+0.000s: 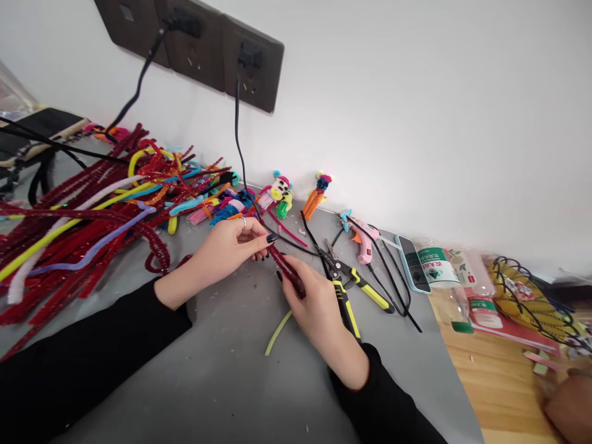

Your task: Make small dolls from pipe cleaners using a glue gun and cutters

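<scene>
The left hand (238,242), a ring on one finger, pinches the far end of a short dark red fuzzy bundle (284,266) between thumb and fingers. The right hand (319,307) is curled around the bundle's near end, so the piece runs slantwise between the two hands, above the grey surface (217,364). Just beside the right hand, on its left, a yellow-green strip (278,333) sticks out, one end hidden by the hand. Close by on the right hand's other side lie pliers (341,270) with yellow-and-black handles, their jaws pointing away from the person. Beyond them are a pink glue gun (364,242) and, farther right, a phone (413,264). Past the left hand's fingertips, a thin magenta strip (289,230) lies near a black cord (242,154), and an orange-bodied fuzzy figure (316,196) leans by the wall (416,123). To the left hand's left spreads a large heap of fuzzy stems (87,225), mostly red.
</scene>
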Action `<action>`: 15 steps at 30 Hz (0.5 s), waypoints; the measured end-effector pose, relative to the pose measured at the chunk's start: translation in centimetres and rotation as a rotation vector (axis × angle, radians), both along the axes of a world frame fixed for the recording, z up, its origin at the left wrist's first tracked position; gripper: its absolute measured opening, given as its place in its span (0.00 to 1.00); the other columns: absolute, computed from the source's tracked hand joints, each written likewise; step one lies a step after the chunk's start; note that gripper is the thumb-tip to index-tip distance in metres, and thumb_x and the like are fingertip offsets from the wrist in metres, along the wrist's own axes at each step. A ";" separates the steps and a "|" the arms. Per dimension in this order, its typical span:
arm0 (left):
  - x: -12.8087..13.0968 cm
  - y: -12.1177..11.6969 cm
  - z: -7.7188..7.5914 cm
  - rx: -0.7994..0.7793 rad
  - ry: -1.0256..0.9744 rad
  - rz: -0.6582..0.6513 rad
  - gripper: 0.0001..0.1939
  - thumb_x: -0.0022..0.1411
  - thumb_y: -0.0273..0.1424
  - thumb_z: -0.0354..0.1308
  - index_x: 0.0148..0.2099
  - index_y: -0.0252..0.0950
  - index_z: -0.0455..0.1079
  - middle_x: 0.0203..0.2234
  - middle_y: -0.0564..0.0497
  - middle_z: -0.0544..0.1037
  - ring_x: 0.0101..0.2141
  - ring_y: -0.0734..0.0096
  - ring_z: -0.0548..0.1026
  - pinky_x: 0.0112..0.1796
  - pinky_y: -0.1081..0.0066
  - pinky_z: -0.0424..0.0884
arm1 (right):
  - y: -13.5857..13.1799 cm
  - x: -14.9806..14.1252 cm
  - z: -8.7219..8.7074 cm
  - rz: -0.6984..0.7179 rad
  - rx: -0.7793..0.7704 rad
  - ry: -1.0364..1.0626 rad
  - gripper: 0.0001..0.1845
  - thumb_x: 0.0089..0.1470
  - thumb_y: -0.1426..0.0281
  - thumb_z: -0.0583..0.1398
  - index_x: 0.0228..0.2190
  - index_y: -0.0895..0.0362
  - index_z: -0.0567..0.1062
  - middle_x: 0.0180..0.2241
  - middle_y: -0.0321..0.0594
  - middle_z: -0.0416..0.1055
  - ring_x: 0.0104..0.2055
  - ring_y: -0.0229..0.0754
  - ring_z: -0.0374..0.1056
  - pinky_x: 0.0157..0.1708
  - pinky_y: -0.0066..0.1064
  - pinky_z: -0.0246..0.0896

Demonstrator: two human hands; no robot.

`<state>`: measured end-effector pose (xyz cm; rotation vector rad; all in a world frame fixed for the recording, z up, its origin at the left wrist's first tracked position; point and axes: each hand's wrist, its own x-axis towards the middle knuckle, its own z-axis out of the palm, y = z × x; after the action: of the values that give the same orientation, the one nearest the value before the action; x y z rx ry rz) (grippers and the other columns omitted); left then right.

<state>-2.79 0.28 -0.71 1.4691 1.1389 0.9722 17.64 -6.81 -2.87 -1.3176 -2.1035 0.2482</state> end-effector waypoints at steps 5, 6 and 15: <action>-0.3 0.1 0.5 0.059 -0.064 0.108 0.12 0.55 0.41 0.66 0.31 0.37 0.73 0.21 0.51 0.78 0.23 0.67 0.77 0.26 0.71 0.75 | -0.1 0.0 0.2 -0.014 0.013 0.049 0.16 0.68 0.72 0.55 0.52 0.59 0.79 0.36 0.43 0.83 0.25 0.38 0.73 0.26 0.28 0.67; -0.3 0.1 0.6 0.072 -0.072 0.134 0.12 0.55 0.40 0.66 0.31 0.37 0.73 0.21 0.51 0.78 0.23 0.67 0.77 0.26 0.71 0.75 | -0.1 0.0 0.2 -0.017 0.014 0.060 0.16 0.68 0.72 0.55 0.52 0.60 0.79 0.35 0.43 0.83 0.24 0.38 0.72 0.25 0.28 0.66; -0.7 0.4 0.6 0.127 -0.101 0.232 0.11 0.55 0.39 0.66 0.30 0.38 0.72 0.22 0.51 0.78 0.23 0.68 0.77 0.28 0.70 0.75 | 0.1 -0.1 0.4 -0.047 0.007 0.061 0.16 0.67 0.74 0.55 0.49 0.59 0.79 0.34 0.42 0.81 0.28 0.40 0.73 0.28 0.29 0.65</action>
<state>-3.49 0.71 -0.06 1.3906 1.2101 1.2855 17.51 -6.74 -2.49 -1.3369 -2.0182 0.2572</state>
